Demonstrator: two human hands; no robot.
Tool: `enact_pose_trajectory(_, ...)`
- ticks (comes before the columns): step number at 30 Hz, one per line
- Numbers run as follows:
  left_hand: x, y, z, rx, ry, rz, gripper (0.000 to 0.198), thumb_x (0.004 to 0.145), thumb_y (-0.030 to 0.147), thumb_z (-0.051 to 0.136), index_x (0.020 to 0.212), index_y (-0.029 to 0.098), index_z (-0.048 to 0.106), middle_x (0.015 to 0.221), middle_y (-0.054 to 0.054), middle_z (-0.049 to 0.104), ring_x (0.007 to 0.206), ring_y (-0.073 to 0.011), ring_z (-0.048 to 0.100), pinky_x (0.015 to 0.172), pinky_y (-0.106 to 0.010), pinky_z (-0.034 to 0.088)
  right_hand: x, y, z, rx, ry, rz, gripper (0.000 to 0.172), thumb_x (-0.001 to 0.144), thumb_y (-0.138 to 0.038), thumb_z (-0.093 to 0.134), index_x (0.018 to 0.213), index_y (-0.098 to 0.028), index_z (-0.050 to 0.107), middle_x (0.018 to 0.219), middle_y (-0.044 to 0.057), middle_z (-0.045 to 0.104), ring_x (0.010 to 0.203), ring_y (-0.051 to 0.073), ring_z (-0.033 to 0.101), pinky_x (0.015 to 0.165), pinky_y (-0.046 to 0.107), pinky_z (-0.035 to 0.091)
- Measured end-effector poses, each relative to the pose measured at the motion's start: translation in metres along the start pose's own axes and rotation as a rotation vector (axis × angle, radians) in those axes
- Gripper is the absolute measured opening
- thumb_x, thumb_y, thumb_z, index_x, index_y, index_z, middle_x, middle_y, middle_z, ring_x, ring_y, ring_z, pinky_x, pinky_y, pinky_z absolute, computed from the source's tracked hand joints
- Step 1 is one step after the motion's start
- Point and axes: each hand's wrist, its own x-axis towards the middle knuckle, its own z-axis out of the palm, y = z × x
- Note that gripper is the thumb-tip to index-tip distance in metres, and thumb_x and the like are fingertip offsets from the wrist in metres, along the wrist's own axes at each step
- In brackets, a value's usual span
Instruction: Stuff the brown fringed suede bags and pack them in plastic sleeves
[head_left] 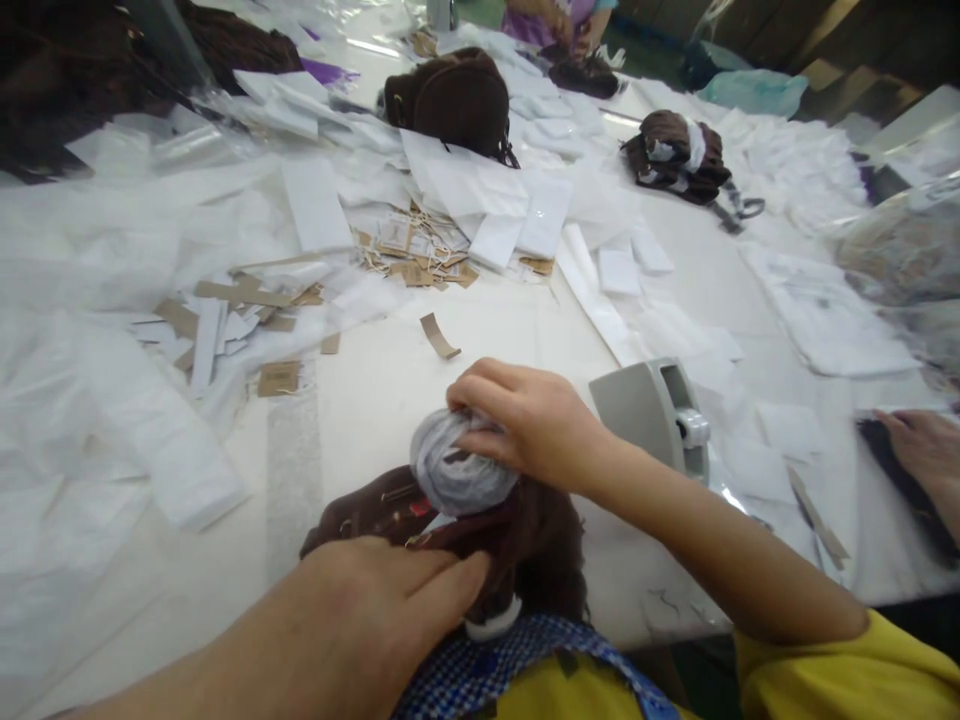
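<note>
In the head view, a dark brown bag (551, 550) lies at the table's near edge, against my apron. Its zipped opening faces up, with a small red spot by the zip. My left hand (382, 600) grips the near side of the bag by its opening, the fingers partly hidden. A round wad of crumpled greyish-white stuffing (461, 475) sits over the opening. My right hand (517, 415) is closed on this wad from above, thumb and fingers pressed into it. How deep the wad reaches into the bag is hidden.
A grey tape dispenser (645, 410) stands right of my right hand. Tags (420, 255), card strips (225, 315) and white sheets (150, 430) litter the table. Farther back lie a stuffed brown bag (454, 100) and a wrapped one (675, 155). Another person's hand (926, 450) is at right.
</note>
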Motion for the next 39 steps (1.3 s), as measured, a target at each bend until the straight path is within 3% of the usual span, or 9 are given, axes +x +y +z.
enact_pose_trajectory(3,-0.008,0.005,0.004,-0.027,-0.098,0.023,0.04,0.089,0.023,0.049,0.126,0.032,0.061,0.099,0.001,0.076,0.08,-0.0186,0.071,0.077,-0.025,0.055,0.012,-0.002,0.007,0.066,-0.278,-0.245,0.025,0.092,-0.036,0.063,0.107,-0.017,0.065,0.105,0.009,0.065,0.092,0.02,0.061,0.078,0.03,0.045)
enact_pose_trajectory(6,-0.01,0.004,0.005,0.004,-0.1,0.005,0.038,0.09,0.022,0.048,0.123,0.032,0.062,0.098,0.001,0.076,0.078,-0.0185,0.07,0.074,-0.025,0.055,0.016,0.006,0.01,0.274,-0.507,-0.291,0.021,0.094,-0.034,0.062,0.103,-0.018,0.071,0.101,0.006,0.07,0.089,0.016,0.064,0.077,0.025,0.045)
enact_pose_trajectory(9,-0.006,-0.001,0.004,0.07,-0.024,-0.003,0.033,0.092,0.022,0.045,0.118,0.027,0.064,0.093,-0.002,0.075,0.077,-0.0186,0.07,0.071,-0.025,0.056,0.015,0.015,0.012,0.345,-0.546,-0.203,0.02,0.097,-0.025,0.055,0.105,-0.021,0.073,0.097,0.003,0.074,0.087,0.013,0.065,0.079,0.023,0.044)
enact_pose_trajectory(14,0.004,-0.012,0.002,0.13,0.072,-0.051,0.029,0.097,0.024,0.04,0.109,0.025,0.065,0.093,-0.003,0.072,0.077,-0.0161,0.068,0.067,-0.023,0.055,0.016,0.016,0.012,0.032,-0.475,0.02,0.017,0.089,-0.032,0.065,0.089,-0.021,0.078,0.08,0.005,0.074,0.078,0.019,0.063,0.069,0.028,0.04)
enact_pose_trajectory(17,0.008,-0.02,0.002,0.158,0.052,-0.112,0.028,0.098,0.027,0.039,0.105,0.024,0.066,0.087,-0.002,0.071,0.073,-0.0155,0.067,0.065,-0.023,0.053,0.022,0.013,0.011,0.219,-0.686,0.008,0.012,0.084,-0.022,0.068,0.089,-0.019,0.078,0.075,0.001,0.073,0.068,0.013,0.058,0.064,0.024,0.039)
enact_pose_trajectory(21,0.018,-0.038,0.008,0.273,0.003,-0.223,0.029,0.1,0.032,0.038,0.1,0.022,0.065,0.08,-0.002,0.071,0.071,-0.0165,0.067,0.063,-0.024,0.05,0.03,0.022,0.026,0.53,-0.9,-0.055,0.028,0.082,-0.004,0.058,0.102,-0.015,0.074,0.079,-0.002,0.073,0.071,0.009,0.058,0.068,0.02,0.041)
enact_pose_trajectory(27,0.039,-0.068,0.019,0.341,-0.12,-0.375,0.029,0.099,0.037,0.039,0.096,0.024,0.066,0.087,-0.003,0.074,0.078,-0.021,0.07,0.065,-0.028,0.048,0.033,0.041,0.032,0.521,-0.788,0.119,0.036,0.101,-0.031,0.042,0.106,-0.013,0.073,0.092,0.005,0.074,0.08,0.014,0.062,0.073,0.023,0.045)
enact_pose_trajectory(31,0.041,-0.074,0.026,0.354,-0.129,-0.394,0.032,0.1,0.039,0.038,0.097,0.024,0.065,0.087,-0.003,0.074,0.077,-0.0204,0.07,0.065,-0.028,0.047,0.014,0.041,0.017,0.401,-0.551,0.238,0.05,0.103,-0.05,0.031,0.123,-0.021,0.067,0.109,0.009,0.073,0.093,0.02,0.066,0.081,0.028,0.046)
enact_pose_trajectory(39,0.025,-0.071,0.028,0.417,0.221,-0.196,0.03,0.097,0.029,0.048,0.123,0.019,0.059,0.115,-0.009,0.069,0.102,-0.0246,0.066,0.088,-0.038,0.053,-0.035,0.016,0.057,-0.034,-0.302,0.328,0.045,0.098,-0.055,0.043,0.126,-0.023,0.06,0.091,0.011,0.075,0.085,0.025,0.069,0.073,0.03,0.044)
